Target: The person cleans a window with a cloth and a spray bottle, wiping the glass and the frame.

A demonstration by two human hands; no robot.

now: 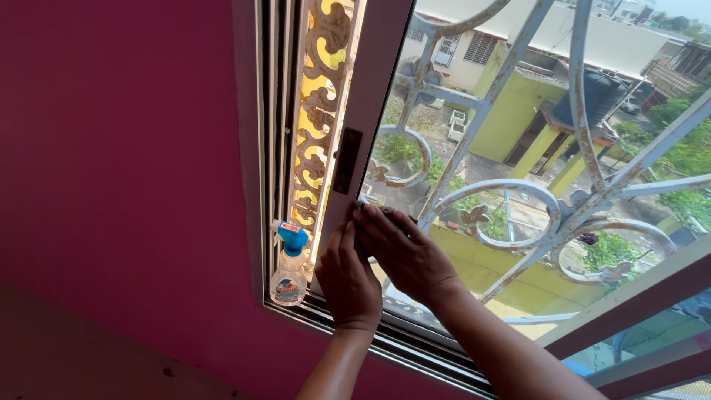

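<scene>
Both my hands are pressed against a sliding window. My left hand [348,280] lies flat with its fingers together on the lower part of the pale window sash frame [370,111]. My right hand [404,253] crosses just above it on the glass pane [444,148], fingertips reaching the frame's edge. A small dark patch shows under those fingertips; I cannot tell whether it is something held. A clear spray bottle [289,268] with a blue trigger head stands upright on the sill track, just left of my left hand.
A dark latch plate [346,161] sits on the sash frame above my hands. Outside the glass runs a rusty white curled metal grille [518,200]. An ornate cream screen [318,111] fills the gap at left. A magenta wall [126,185] surrounds the window.
</scene>
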